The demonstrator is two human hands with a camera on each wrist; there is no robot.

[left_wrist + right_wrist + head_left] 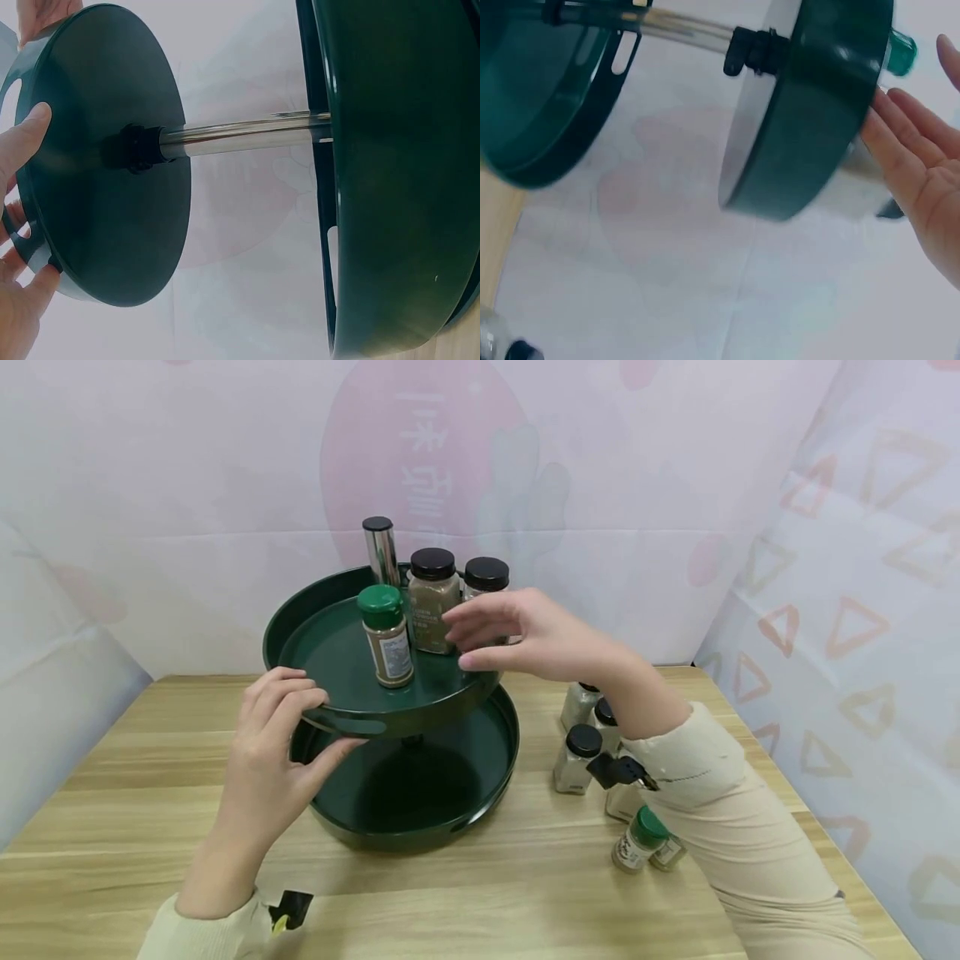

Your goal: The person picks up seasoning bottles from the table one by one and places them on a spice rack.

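Note:
A two-tier dark green turntable rack stands on the table, its upper tray (337, 647) above its lower tray (450, 768). My left hand (262, 752) grips the upper tray's near-left rim, thumb underneath and fingers over the edge. My right hand (517, 639) reaches over that tray's right side, fingers loosely bent and apart from the thumb. Just left of its fingertips stands a black-capped jar of brown powder (429, 610); another black-capped jar (486, 575) is partly hidden behind the hand. A green-capped spice jar (388, 643) stands toward the tray's front.
A metal post (381, 552) rises from the upper tray. On the wooden table (480, 910), to the right, stand several more jars, including a black-capped jar (576, 762) and a green-capped shaker (637, 842); the right forearm hides some. Patterned cloth (637, 468) hangs behind.

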